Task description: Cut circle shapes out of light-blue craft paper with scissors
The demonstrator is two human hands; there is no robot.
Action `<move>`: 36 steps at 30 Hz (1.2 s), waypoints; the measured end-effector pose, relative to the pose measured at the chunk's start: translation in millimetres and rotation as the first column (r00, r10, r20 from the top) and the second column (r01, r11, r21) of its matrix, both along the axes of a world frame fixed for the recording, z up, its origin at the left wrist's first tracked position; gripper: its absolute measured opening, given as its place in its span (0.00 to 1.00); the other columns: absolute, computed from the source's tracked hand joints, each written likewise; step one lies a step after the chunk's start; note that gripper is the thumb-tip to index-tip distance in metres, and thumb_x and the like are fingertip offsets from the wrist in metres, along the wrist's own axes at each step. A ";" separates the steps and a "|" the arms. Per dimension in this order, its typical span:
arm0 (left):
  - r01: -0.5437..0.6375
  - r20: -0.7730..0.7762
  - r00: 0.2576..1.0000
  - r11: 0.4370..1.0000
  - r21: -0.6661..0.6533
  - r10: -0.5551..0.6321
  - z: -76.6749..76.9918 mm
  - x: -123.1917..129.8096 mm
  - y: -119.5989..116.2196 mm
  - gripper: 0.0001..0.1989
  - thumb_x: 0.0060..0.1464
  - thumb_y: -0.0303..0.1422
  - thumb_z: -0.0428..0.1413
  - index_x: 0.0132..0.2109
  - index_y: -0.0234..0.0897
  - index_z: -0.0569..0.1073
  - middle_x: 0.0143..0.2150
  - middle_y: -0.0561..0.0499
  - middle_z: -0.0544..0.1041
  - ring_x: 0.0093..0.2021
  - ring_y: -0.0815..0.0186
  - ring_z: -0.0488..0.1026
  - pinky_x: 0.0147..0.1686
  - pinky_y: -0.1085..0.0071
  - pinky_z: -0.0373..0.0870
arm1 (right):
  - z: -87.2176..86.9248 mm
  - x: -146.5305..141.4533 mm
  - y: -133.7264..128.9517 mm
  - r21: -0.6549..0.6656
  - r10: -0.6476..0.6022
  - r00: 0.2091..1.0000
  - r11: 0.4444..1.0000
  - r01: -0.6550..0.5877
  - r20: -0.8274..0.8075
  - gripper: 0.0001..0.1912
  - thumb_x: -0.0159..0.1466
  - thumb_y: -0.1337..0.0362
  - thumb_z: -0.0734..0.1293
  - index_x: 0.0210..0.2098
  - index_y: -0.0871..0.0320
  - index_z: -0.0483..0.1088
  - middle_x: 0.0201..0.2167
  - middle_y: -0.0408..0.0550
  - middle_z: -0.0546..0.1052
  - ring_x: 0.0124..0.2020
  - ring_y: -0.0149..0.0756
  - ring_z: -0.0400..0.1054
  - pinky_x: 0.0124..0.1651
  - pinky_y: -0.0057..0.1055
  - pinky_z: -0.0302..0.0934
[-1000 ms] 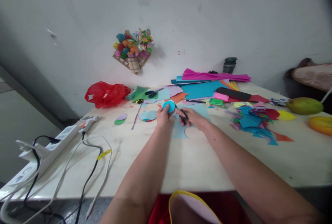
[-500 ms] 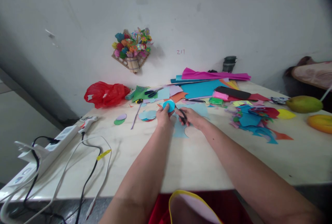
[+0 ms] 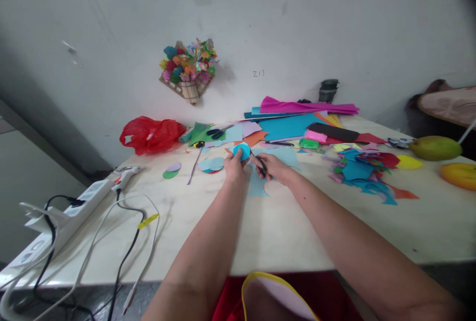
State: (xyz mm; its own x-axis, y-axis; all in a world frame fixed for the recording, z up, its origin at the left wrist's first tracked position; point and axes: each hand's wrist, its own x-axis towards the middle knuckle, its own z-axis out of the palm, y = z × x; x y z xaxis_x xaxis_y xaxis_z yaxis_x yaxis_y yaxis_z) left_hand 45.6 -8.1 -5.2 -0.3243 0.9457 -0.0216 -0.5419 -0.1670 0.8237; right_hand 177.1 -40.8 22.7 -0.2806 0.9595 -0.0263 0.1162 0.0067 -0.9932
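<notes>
A round blue paper piece (image 3: 242, 151) is pinched in my left hand (image 3: 234, 165), near the middle of the table. My right hand (image 3: 271, 166) is closed round the handles of black scissors (image 3: 262, 166), whose blades point up and left at the right edge of the blue circle. Light blue paper (image 3: 259, 186) lies beneath my hands. Left of my left hand are overlapping light blue circles (image 3: 211, 164), and farther left a purple and a green circle (image 3: 171, 174).
Paper scraps (image 3: 359, 170) are heaped at the right, with two fruits beyond. Coloured sheets (image 3: 290, 127) and a second pair of scissors (image 3: 219, 133) lie at the back. A red bag (image 3: 152, 135) and a power strip (image 3: 70, 217) are on the left.
</notes>
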 end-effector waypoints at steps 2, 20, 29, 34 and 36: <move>0.000 -0.002 1.000 1.000 -0.003 0.000 -0.2 -0.2 0.3 0.13 0.47 0.34 0.68 0.28 0.37 0.70 0.27 0.53 0.73 0.30 0.67 0.75 0.38 0.69 0.75 | -0.3 0.1 0.4 0.002 0.002 1.000 1.000 -0.002 -0.003 0.18 0.60 0.54 0.74 0.28 0.57 0.65 0.17 0.37 0.69 0.14 0.24 0.62 0.13 0.21 0.47; -0.037 0.020 0.999 0.997 -0.071 0.039 6.5 3.4 -3.6 0.11 0.49 0.32 0.65 0.31 0.38 0.68 0.29 0.52 0.74 0.31 0.64 0.77 0.37 0.69 0.73 | -4.5 0.7 4.1 -0.009 0.016 1.000 1.000 -0.016 0.009 0.14 0.62 0.58 0.73 0.30 0.58 0.66 0.17 0.37 0.69 0.14 0.24 0.61 0.12 0.20 0.46; -0.022 0.017 1.000 0.996 -0.090 0.024 6.5 2.1 -2.7 0.11 0.48 0.33 0.65 0.32 0.38 0.69 0.28 0.52 0.75 0.32 0.63 0.79 0.35 0.70 0.73 | -6.2 0.2 6.3 0.004 0.008 1.000 1.000 -0.008 0.027 0.13 0.62 0.59 0.72 0.28 0.57 0.66 0.16 0.37 0.68 0.13 0.24 0.60 0.12 0.20 0.44; -0.029 0.026 0.999 0.997 -0.066 0.031 6.3 2.2 -3.0 0.11 0.48 0.32 0.65 0.31 0.39 0.69 0.29 0.52 0.76 0.31 0.63 0.79 0.37 0.69 0.74 | -5.0 -0.9 5.3 0.007 0.007 1.000 1.000 -0.007 0.030 0.14 0.61 0.59 0.73 0.28 0.57 0.65 0.15 0.36 0.67 0.13 0.23 0.59 0.12 0.21 0.44; -0.029 0.019 0.999 0.998 -0.050 0.030 5.5 2.0 -2.3 0.12 0.48 0.32 0.66 0.30 0.39 0.68 0.28 0.52 0.75 0.31 0.64 0.78 0.38 0.68 0.75 | -4.3 -1.0 4.8 0.003 0.000 0.999 1.000 0.000 0.035 0.13 0.62 0.60 0.72 0.29 0.57 0.66 0.15 0.35 0.67 0.13 0.23 0.59 0.12 0.20 0.44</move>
State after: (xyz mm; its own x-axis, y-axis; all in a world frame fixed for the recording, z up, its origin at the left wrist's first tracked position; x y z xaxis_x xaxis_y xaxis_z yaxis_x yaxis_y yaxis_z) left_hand 47.6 -10.4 0.4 -0.3512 0.9333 -0.0755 -0.5538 -0.1420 0.8205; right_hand 176.1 -36.0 18.5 -0.2794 0.9596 -0.0338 0.1512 0.0092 -0.9885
